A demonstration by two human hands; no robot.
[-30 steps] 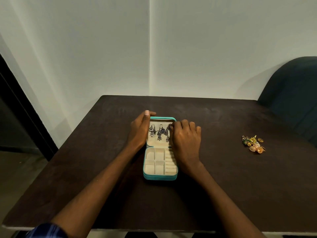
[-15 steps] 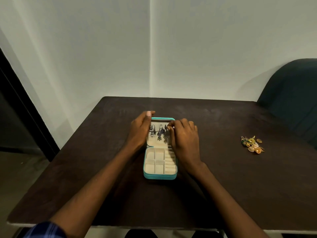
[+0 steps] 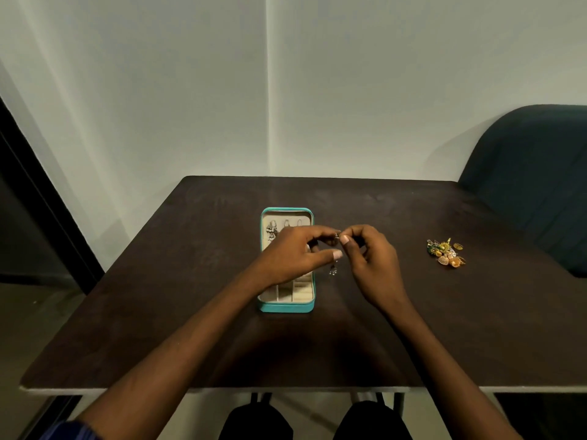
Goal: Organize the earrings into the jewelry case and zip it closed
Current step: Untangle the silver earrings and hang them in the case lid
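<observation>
Both hands have lifted off the jewelry case (image 3: 287, 304) since a moment ago. Left hand (image 3: 293, 254) and right hand (image 3: 370, 260) together pinch a dangling earring (image 3: 333, 270) just right of the open case. Loose earrings (image 3: 446, 253) lie on the surface well right of the fingers.

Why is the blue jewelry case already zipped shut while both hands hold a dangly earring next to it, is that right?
Not quite. The head view shows the jewelry case lying open, not zipped. The rest holds: the left hand and right hand pinch a dangly earring beside it.
</observation>
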